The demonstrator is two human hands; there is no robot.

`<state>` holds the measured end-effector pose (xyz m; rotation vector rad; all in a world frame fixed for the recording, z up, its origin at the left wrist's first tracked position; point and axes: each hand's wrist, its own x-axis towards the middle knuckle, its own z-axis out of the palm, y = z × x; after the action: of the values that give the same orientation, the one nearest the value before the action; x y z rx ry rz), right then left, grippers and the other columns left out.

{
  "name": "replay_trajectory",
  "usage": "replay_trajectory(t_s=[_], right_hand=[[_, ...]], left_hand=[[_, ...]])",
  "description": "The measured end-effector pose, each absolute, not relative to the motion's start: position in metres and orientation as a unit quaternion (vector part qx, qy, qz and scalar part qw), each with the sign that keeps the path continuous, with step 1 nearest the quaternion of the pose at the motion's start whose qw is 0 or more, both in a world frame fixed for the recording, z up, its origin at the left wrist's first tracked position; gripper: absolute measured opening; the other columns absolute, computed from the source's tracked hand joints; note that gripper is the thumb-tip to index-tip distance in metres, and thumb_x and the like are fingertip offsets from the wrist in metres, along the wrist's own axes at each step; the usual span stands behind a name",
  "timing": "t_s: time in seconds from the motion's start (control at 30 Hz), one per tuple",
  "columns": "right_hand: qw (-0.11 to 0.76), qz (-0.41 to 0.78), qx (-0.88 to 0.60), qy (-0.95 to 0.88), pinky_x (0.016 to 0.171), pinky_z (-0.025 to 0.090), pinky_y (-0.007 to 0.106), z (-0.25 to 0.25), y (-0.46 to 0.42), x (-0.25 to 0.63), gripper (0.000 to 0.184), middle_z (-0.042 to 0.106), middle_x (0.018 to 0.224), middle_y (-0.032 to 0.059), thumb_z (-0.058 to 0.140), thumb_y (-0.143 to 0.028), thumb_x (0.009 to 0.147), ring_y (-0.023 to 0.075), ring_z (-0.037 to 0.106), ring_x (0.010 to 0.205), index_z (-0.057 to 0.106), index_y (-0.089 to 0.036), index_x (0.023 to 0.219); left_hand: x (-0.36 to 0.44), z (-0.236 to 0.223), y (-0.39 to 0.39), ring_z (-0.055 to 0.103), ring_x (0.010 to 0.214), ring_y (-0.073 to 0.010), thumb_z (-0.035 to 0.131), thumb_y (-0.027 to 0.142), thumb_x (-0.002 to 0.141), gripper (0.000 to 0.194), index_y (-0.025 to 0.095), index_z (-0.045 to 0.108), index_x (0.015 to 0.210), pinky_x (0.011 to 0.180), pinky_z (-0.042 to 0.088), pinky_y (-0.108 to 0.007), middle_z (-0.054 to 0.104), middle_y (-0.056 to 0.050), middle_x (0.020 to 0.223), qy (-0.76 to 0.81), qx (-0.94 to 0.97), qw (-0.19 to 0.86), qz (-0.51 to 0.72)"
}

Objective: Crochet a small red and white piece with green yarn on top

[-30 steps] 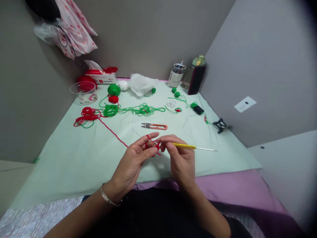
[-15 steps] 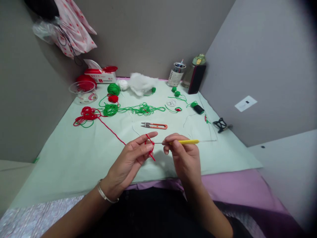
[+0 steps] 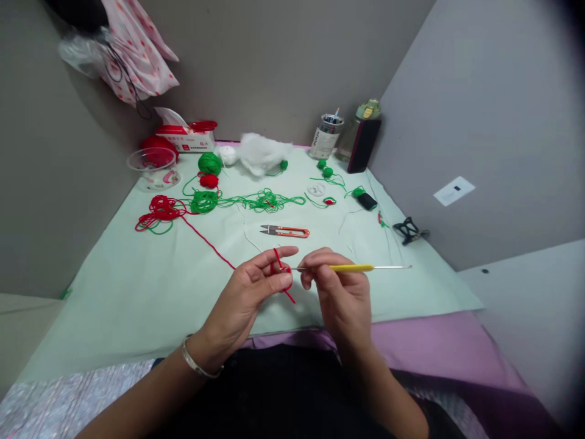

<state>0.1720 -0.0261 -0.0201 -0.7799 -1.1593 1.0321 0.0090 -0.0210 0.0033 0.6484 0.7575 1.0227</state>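
My left hand pinches a strand of red yarn looped over its forefinger; a short red tail hangs below the fingers. The strand runs back left across the pale green cloth to a loose red yarn tangle. My right hand grips a yellow-handled crochet hook, held level, its metal tip at the loop in the left fingers. Both hands hover above the cloth's front edge, close together.
Orange thread snips lie just beyond the hands. Farther back are green yarn tangles, a green ball, white stuffing, a clear bowl, a tissue box, a jar of tools, a bottle. Grey walls stand on three sides.
The right hand drew the hook out to the right, then brought its tip back to the loop. The left fingers shifted slightly, keeping the red yarn.
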Motion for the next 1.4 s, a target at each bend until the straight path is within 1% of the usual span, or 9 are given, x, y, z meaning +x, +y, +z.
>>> replay_trajectory(t_s=[0.1, 0.2, 0.47, 0.57, 0.7, 0.8, 1.0, 1.2, 1.4], right_hand=[[0.644, 0.445, -0.342, -0.520, 0.069, 0.053, 0.035, -0.023, -0.027, 0.171, 0.015, 0.074, 0.093, 0.0041, 0.070, -0.036, 0.100, 0.0154, 0.062, 0.069, 0.082, -0.026, 0.097], [0.652, 0.438, -0.352, -0.509, 0.070, 0.052, 0.034, -0.024, -0.026, 0.174, 0.014, 0.074, 0.093, 0.0032, 0.069, -0.034, 0.101, 0.0146, 0.061, 0.069, 0.081, -0.027, 0.096], [0.660, 0.514, -0.347, -0.424, 0.056, 0.049, 0.027, -0.015, -0.021, 0.179, 0.016, 0.071, 0.081, 0.0022, 0.079, -0.037, 0.092, 0.0123, 0.059, 0.061, 0.082, -0.023, 0.085], [0.642, 0.531, -0.345, -0.433, 0.058, 0.050, 0.028, -0.016, -0.022, 0.175, 0.017, 0.071, 0.082, 0.0016, 0.078, -0.040, 0.093, 0.0121, 0.059, 0.061, 0.081, -0.025, 0.087], [0.617, 0.454, -0.356, -0.535, 0.075, 0.056, 0.032, -0.019, -0.025, 0.167, 0.012, 0.077, 0.094, 0.0039, 0.073, -0.033, 0.098, 0.0181, 0.069, 0.087, 0.085, -0.029, 0.098], [0.615, 0.425, -0.359, -0.559, 0.081, 0.057, 0.033, -0.020, -0.027, 0.164, 0.014, 0.080, 0.100, 0.0040, 0.072, -0.029, 0.099, 0.0200, 0.071, 0.100, 0.085, -0.033, 0.103], [0.642, 0.490, -0.346, -0.478, 0.072, 0.055, 0.029, -0.025, -0.022, 0.167, 0.011, 0.081, 0.099, 0.0017, 0.075, -0.033, 0.097, 0.0135, 0.066, 0.075, 0.086, -0.032, 0.101], [0.647, 0.558, -0.343, -0.391, 0.067, 0.054, 0.026, -0.021, -0.020, 0.165, 0.012, 0.081, 0.091, 0.0025, 0.084, -0.039, 0.088, 0.0107, 0.063, 0.065, 0.086, -0.028, 0.094], [0.646, 0.580, -0.344, -0.358, 0.063, 0.054, 0.024, -0.016, -0.020, 0.164, 0.017, 0.080, 0.085, 0.0028, 0.089, -0.041, 0.082, 0.0103, 0.061, 0.062, 0.086, -0.026, 0.089]], left_hand=[[0.012, 0.004, -0.022, 0.062, 0.086, -0.0151, 0.093, 0.025, 0.077, 0.042, 0.022, 0.084, 0.117, 0.087, 0.047, -0.028, 0.073, -0.002, 0.086, 0.344, 0.305, 0.757, 0.464], [0.008, 0.003, -0.021, 0.059, 0.081, -0.0126, 0.092, 0.024, 0.078, 0.042, 0.022, 0.084, 0.119, 0.083, 0.046, -0.026, 0.069, 0.000, 0.084, 0.350, 0.298, 0.757, 0.464], [-0.003, -0.003, -0.019, 0.056, 0.075, -0.0095, 0.090, 0.026, 0.081, 0.036, 0.022, 0.085, 0.116, 0.078, 0.048, -0.022, 0.065, 0.001, 0.080, 0.340, 0.281, 0.791, 0.424], [0.001, -0.002, -0.020, 0.060, 0.078, -0.0103, 0.089, 0.026, 0.082, 0.034, 0.023, 0.084, 0.116, 0.079, 0.049, -0.021, 0.067, 0.001, 0.082, 0.345, 0.323, 0.762, 0.443], [0.007, 0.000, -0.020, 0.070, 0.096, -0.0169, 0.089, 0.024, 0.084, 0.041, 0.024, 0.080, 0.124, 0.090, 0.054, -0.027, 0.077, -0.003, 0.097, 0.366, 0.410, 0.697, 0.460], [0.006, -0.001, -0.019, 0.070, 0.093, -0.0167, 0.089, 0.024, 0.083, 0.050, 0.022, 0.076, 0.131, 0.090, 0.056, -0.029, 0.078, -0.003, 0.099, 0.370, 0.416, 0.695, 0.454], [0.003, -0.007, -0.018, 0.066, 0.085, -0.0112, 0.092, 0.018, 0.078, 0.064, 0.023, 0.072, 0.139, 0.081, 0.054, -0.023, 0.072, 0.001, 0.090, 0.339, 0.403, 0.719, 0.453], [0.005, -0.008, -0.018, 0.068, 0.091, -0.0134, 0.091, 0.015, 0.078, 0.065, 0.025, 0.071, 0.139, 0.084, 0.053, -0.024, 0.073, 0.000, 0.092, 0.323, 0.411, 0.728, 0.444], [0.005, -0.005, -0.019, 0.062, 0.081, -0.0117, 0.091, 0.015, 0.077, 0.065, 0.023, 0.072, 0.138, 0.074, 0.050, -0.023, 0.067, 0.003, 0.081, 0.365, 0.445, 0.693, 0.434]])
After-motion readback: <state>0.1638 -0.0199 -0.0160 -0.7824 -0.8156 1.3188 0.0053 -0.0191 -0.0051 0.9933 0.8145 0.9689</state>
